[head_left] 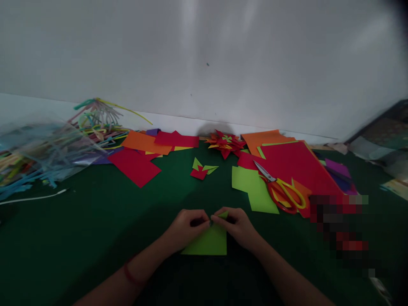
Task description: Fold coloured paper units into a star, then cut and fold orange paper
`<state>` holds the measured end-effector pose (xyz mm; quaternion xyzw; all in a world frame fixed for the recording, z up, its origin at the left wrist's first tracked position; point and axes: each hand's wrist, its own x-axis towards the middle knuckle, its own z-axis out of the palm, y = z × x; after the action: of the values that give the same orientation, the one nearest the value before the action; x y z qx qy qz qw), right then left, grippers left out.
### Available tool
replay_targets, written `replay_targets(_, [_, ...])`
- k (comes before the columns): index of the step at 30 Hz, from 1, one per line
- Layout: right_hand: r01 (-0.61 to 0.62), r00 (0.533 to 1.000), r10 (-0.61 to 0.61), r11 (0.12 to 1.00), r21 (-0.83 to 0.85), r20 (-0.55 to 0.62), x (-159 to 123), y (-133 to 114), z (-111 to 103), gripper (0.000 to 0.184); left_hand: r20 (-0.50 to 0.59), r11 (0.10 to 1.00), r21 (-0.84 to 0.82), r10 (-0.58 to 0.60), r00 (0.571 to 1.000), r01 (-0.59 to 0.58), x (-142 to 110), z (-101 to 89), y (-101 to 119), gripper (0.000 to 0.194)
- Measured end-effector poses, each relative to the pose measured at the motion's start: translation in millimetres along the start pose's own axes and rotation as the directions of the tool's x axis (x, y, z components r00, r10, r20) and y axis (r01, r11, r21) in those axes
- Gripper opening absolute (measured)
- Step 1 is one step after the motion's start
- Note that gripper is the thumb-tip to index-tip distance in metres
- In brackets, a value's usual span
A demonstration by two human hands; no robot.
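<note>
A light green paper square (208, 242) lies on the dark green table cover (95, 229) right in front of me. My left hand (188, 225) and my right hand (237, 225) meet at its far edge. Both pinch the paper with closed fingers, and a small folded green corner shows between the fingertips. A red band sits on my left wrist.
Red-and-yellow scissors (282, 191) lie on green and red sheets to the right. A folded red-and-orange paper star (225, 143) sits by the white wall. A small red-and-green folded piece (201, 169), loose red and orange squares (137, 163) and a heap of paper strips (47, 148) lie farther back and left.
</note>
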<state>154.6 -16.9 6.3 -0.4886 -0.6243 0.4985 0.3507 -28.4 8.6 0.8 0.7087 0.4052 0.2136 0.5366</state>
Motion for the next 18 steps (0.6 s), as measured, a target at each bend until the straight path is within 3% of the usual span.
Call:
replay_targets(5, [0.033,0.998,-0.033,0.999,-0.004,-0.045,-1,1,0,0.023,-0.002,1.000,-0.003,-0.025,1.000,0.025,1,-0.1,1,0.020])
replay_targets(12, [-0.029,0.987,0.053,0.987,0.157,-0.153,1,12,-3,0.018,0.008,1.000,-0.026,-0.011,1.000,0.011,2,-0.5,1,0.022])
replay_targets(18, [-0.039,0.987,0.068,0.981,0.188,-0.147,1,14,-5,0.016,-0.027,0.999,-0.001,-0.040,0.999,0.040,2,-0.3,1,0.024])
